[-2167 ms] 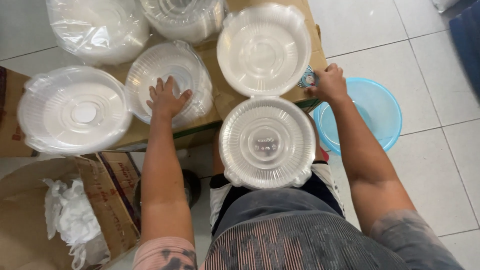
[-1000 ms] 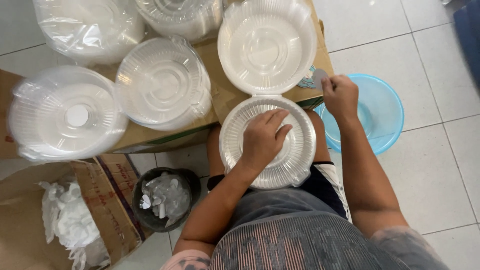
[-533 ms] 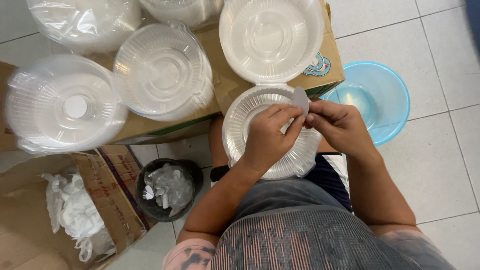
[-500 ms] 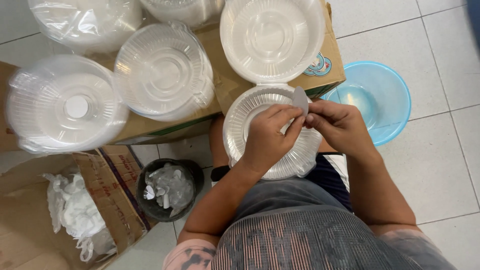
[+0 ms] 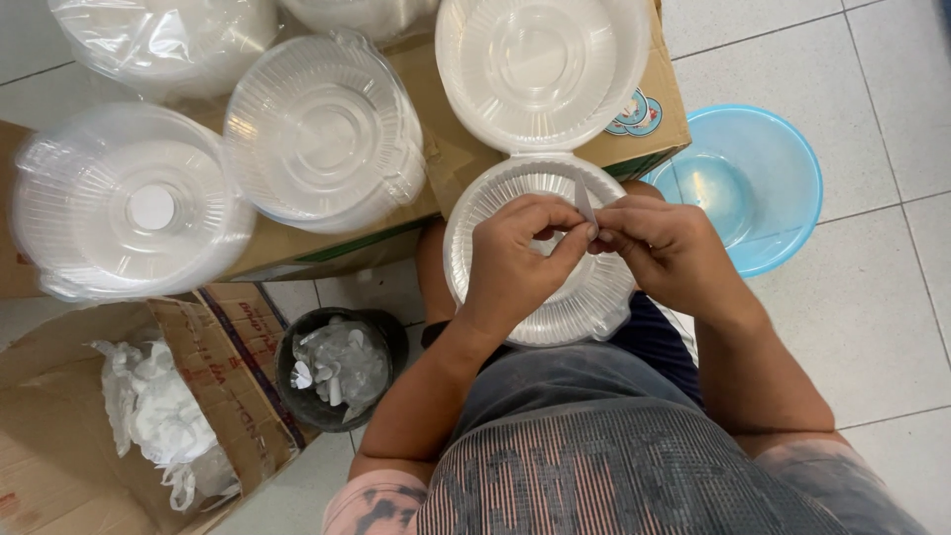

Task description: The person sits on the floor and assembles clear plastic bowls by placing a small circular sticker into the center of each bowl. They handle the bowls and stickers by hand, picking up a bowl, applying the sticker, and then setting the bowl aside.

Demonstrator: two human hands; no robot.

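A round clear plastic lid [image 5: 584, 302] rests on my lap. Over it my left hand [image 5: 515, 253] and my right hand [image 5: 664, 248] meet, both pinching a small thin white strip [image 5: 584, 200] that sticks up between the fingertips. Just beyond the lid a white plastic bowl [image 5: 540, 69] sits on a cardboard box [image 5: 659, 124].
Stacks of clear lids in plastic wrap [image 5: 322, 134] [image 5: 124, 203] lie on the cardboard to the left. A blue basin [image 5: 748, 183] stands on the tiled floor at right. Below left are a small black bin [image 5: 337, 367] with scraps and an open carton [image 5: 109, 416] holding white plastic.
My left hand left the wrapped lid stack and came to the lid on my lap. My right hand drew back from the box corner, and both now pinch the white strip.
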